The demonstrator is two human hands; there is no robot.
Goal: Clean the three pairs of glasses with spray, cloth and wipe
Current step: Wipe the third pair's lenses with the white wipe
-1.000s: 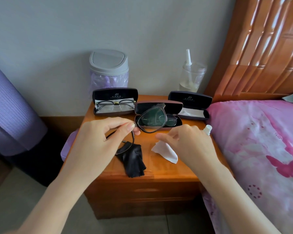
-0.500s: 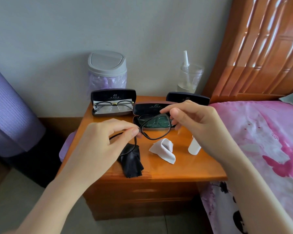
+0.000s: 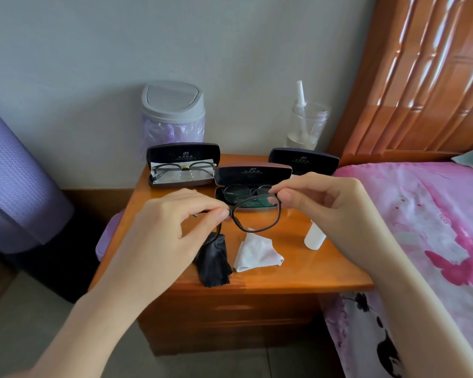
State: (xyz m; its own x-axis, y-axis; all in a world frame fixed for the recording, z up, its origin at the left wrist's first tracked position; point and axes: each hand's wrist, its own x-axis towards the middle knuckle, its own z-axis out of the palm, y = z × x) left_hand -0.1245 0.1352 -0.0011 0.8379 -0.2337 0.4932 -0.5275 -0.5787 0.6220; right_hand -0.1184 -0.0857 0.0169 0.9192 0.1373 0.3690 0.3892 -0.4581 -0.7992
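Note:
Over the wooden nightstand (image 3: 298, 279) I hold a dark-framed pair of glasses (image 3: 260, 214). My left hand (image 3: 172, 230) pinches its left side near the hinge. My right hand (image 3: 325, 197) pinches the frame's upper right corner. Below them lie a black cloth (image 3: 213, 260) and a crumpled white wipe (image 3: 254, 253). A small white spray bottle (image 3: 314, 237) stands under my right wrist. A second pair of glasses (image 3: 182, 170) rests in the open left case (image 3: 183, 154). A third pair (image 3: 236, 192) lies in the open middle case (image 3: 253, 173).
A third open case (image 3: 303, 160) sits at the back right, its base hidden by my right hand. A grey swing-lid bin (image 3: 172, 110) and a clear jar (image 3: 306, 126) stand at the back. The pink bed (image 3: 421, 227) borders the right edge.
My right hand left the wipe on the nightstand, rose and took hold of the frame's right corner. The glasses turned so the lens faces me more squarely.

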